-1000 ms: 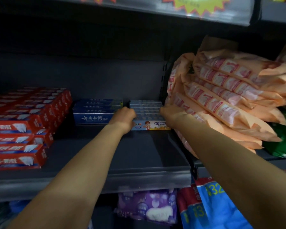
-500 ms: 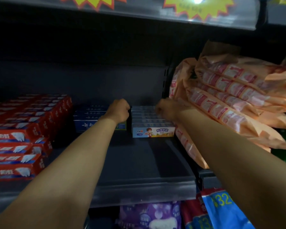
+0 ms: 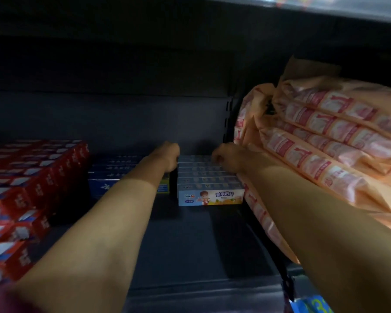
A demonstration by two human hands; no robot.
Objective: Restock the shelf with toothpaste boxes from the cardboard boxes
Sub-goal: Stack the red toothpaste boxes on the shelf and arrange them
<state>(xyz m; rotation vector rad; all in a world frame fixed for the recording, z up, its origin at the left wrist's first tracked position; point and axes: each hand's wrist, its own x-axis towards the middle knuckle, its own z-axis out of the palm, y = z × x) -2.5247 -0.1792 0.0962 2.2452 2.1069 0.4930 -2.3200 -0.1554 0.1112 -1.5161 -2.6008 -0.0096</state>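
A row of pale-blue toothpaste boxes (image 3: 210,177) with a cartoon child on the front face lies deep on the dark shelf (image 3: 190,245). My left hand (image 3: 167,157) is curled against the left side of the row near its back, with the fingers tucked into the gap beside the dark-blue boxes (image 3: 113,168). On the right side, my right hand (image 3: 228,157) has its fingers curled over the top of the rear boxes. Both forearms reach far into the shelf. No cardboard box is in view.
Red toothpaste boxes (image 3: 27,181) are stacked at the left of the shelf. Orange packaged goods (image 3: 325,141) bulge in from the neighbouring shelf at the right, touching my right forearm. The shelf's front lip (image 3: 201,294) runs below, and the upper shelf edge (image 3: 325,7) hangs overhead.
Both hands have slid from the front of the pale-blue row towards its back. The view has moved closer and a little lower.
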